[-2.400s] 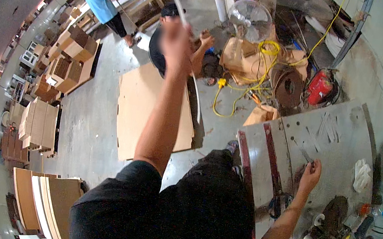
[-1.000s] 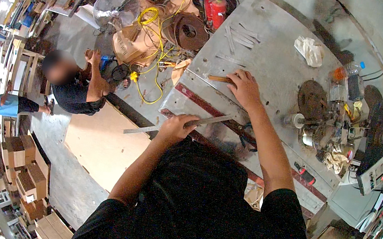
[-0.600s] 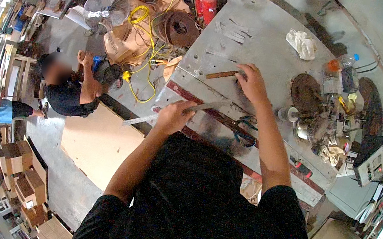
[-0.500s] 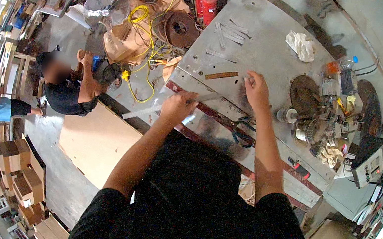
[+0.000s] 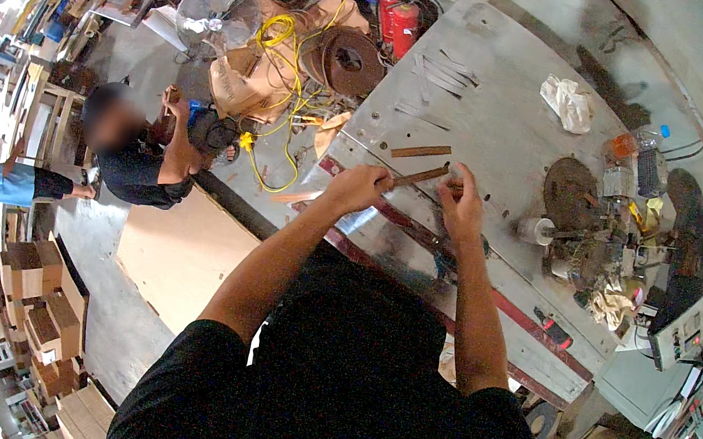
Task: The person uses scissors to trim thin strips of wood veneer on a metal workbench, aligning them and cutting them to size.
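Gripping thin strip point(image 5: 420, 178): left hand point(image 5: 356, 189), fingers closed; right hand point(image 5: 462, 202) fingers parted near tip, contact unclear.

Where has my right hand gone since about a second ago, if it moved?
Yes: your right hand has left the brown strip lying on the worktable and come toward your body, closer to the table's farther red stripe.

Two hands point(image 5: 358, 188) point(image 5: 461, 205), one held strip point(image 5: 420, 177), two co-workers point(image 5: 136, 156) point(image 5: 5, 182)

Holding a long thin strip point(image 5: 421, 177) aslant, near a short brown strip point(image 5: 421, 151) flat on the bench point(image 5: 501, 87).
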Motion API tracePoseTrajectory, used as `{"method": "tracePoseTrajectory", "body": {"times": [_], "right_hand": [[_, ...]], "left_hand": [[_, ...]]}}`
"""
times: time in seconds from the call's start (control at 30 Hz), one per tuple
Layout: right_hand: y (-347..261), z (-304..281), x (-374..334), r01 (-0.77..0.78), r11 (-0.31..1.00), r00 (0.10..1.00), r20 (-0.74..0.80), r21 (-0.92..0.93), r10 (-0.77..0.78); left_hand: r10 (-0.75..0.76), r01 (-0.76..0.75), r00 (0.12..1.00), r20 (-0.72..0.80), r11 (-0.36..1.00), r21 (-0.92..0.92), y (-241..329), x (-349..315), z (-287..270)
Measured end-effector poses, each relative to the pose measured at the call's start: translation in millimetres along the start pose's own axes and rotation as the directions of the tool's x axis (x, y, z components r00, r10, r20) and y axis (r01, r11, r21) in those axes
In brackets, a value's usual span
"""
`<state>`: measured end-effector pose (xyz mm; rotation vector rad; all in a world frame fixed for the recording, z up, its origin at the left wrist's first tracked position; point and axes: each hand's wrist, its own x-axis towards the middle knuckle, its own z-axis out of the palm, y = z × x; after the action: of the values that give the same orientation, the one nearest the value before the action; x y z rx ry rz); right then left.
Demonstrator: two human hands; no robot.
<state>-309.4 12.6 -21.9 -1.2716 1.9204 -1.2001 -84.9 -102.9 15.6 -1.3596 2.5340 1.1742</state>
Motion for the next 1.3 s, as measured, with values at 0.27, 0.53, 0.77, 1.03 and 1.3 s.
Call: {"method": "tracePoseTrajectory", "body": {"times": [0.27,0.53,0.77,1.03,1.3], "right_hand": [[-13.3,14.4,16.3,0.007,0.898,1.0,0.022,-0.44,0.003],[-21.0,19.5,16.5,-0.061,0.876,0.998,-0.047,-0.479,0.044],[-5.3,27.8,12.4,-0.02,0.894,0.989,-0.138,-0.448,-0.047],[-4.4,28.8,13.8,-0.09,0.878,0.978,-0.207,-0.471,-0.01],[-3.8,32.1,16.1,-0.063,0.84,0.978,-0.202,-0.539,-0.057]], "left_hand": [[0.058,-0.057,0.998,-0.038,0.998,0.011,-26.5,22.5,3.8],[0.049,-0.072,0.978,-0.205,0.992,-0.104,-19.7,17.9,-5.3],[0.204,-0.258,0.918,-0.34,0.958,-0.123,-33.7,19.4,7.3],[0.085,-0.147,0.914,-0.397,0.981,-0.128,-19.9,10.5,5.0],[0.019,-0.063,0.917,-0.398,0.993,-0.097,-24.4,14.7,19.6]]}}
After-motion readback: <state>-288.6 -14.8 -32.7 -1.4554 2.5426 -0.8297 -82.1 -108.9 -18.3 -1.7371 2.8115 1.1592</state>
